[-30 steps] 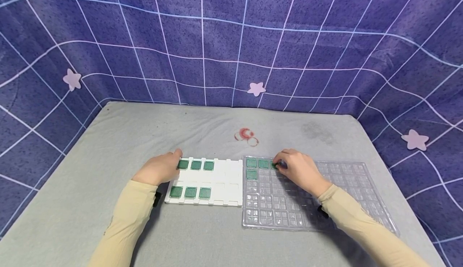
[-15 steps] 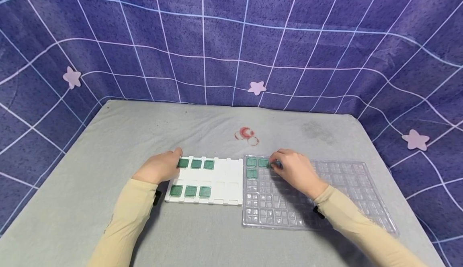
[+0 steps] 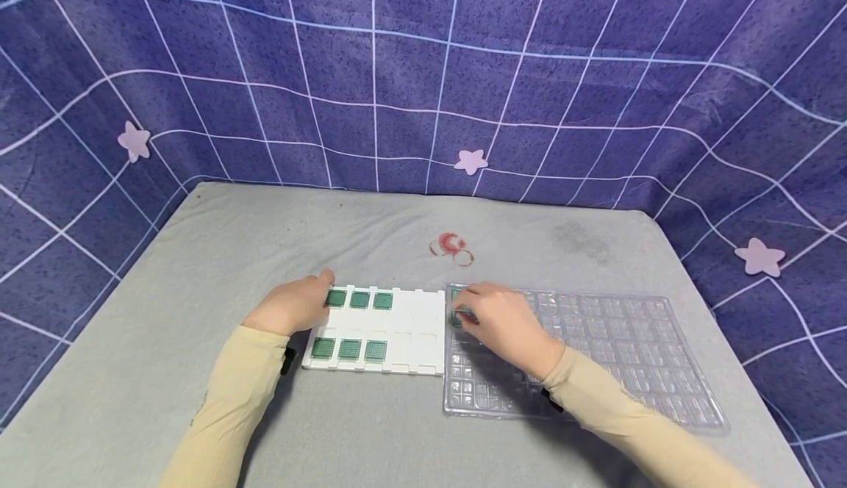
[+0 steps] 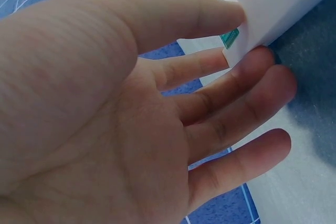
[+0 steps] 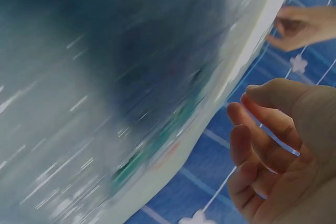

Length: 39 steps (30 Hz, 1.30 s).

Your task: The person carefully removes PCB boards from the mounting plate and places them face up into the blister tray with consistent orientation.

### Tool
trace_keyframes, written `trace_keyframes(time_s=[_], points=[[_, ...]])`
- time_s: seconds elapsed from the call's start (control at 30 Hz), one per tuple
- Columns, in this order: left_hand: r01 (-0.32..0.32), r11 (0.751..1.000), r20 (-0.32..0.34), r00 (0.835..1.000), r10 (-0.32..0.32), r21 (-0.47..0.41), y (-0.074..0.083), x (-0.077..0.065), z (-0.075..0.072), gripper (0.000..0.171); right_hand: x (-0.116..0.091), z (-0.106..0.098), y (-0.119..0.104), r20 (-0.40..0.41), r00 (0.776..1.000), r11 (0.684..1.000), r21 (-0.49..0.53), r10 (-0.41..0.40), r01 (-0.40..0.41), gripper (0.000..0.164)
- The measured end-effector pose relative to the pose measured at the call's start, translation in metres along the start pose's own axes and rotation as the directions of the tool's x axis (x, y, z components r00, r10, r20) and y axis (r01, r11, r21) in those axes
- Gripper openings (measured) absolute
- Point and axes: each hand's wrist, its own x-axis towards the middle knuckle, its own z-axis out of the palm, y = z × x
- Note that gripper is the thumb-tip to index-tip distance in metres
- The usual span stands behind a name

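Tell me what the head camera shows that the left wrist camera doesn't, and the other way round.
Only the head view shows the right hand over the clear tray, the red marks on the cloth and the pale stars on the backdrop.

Only the left wrist view shows the palm side of the left hand, with the thumb resting on the white tray.

Both show the left hand at the white tray's edge, green squares, grey cloth and blue gridded backdrop.

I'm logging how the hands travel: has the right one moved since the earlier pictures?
Yes: in the head view, the right hand has shifted left across the clear tray, toward the white tray.
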Motion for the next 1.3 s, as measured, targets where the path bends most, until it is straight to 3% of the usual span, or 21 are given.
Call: trace_keyframes(time_s=[0.23,0.53,0.9,1.3], points=[[0.013,1.000,0.013,1.000,-0.013,-0.008,0.000,0.001,0.001,0.050,0.014,0.003,-0.034,0.032,0.997,0.997,0.021,-0.073,0.073,0.017],[0.023,1.000,0.021,1.000,-0.023,-0.005,0.000,0.001,0.001,0.051,0.030,0.017,-0.075,0.058,0.979,0.980,-0.043,-0.194,0.197,0.009],[0.029,1.000,0.021,0.999,-0.029,-0.008,0.001,0.001,0.001,0.052,0.037,0.028,-0.102,0.139,0.973,0.969,-0.138,-0.186,0.205,0.025],[0.040,0.999,0.026,0.999,-0.040,-0.006,0.001,0.001,0.000,0.054,0.039,0.028,-0.107,0.158,0.974,0.979,-0.091,-0.166,0.181,0.021]])
